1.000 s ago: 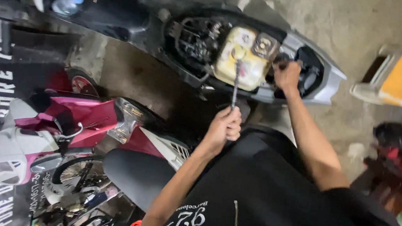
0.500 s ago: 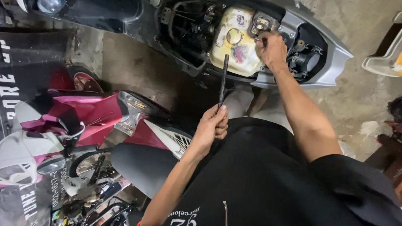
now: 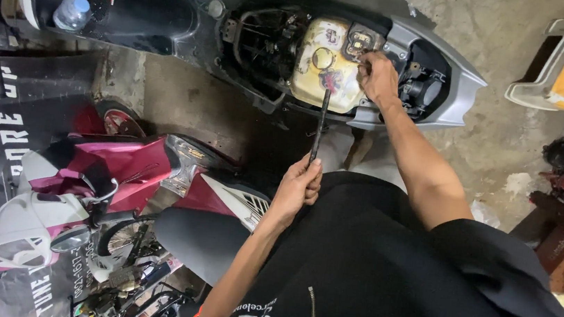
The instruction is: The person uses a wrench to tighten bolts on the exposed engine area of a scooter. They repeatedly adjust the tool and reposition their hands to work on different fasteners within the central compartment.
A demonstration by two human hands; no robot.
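Over the opened scooter [image 3: 444, 78], the left hand [image 3: 298, 187] grips a long tool [image 3: 320, 124] reaching the yellowed tank [image 3: 311, 78], while the right hand [image 3: 376, 77] pinches something unclear beside it

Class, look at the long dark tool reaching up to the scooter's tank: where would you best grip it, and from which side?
Probably the long dark tool at its lower end, from the near side, where the left hand wraps it: the slim shaft stands nearly upright, its tip beside the right hand on the yellowish tank.
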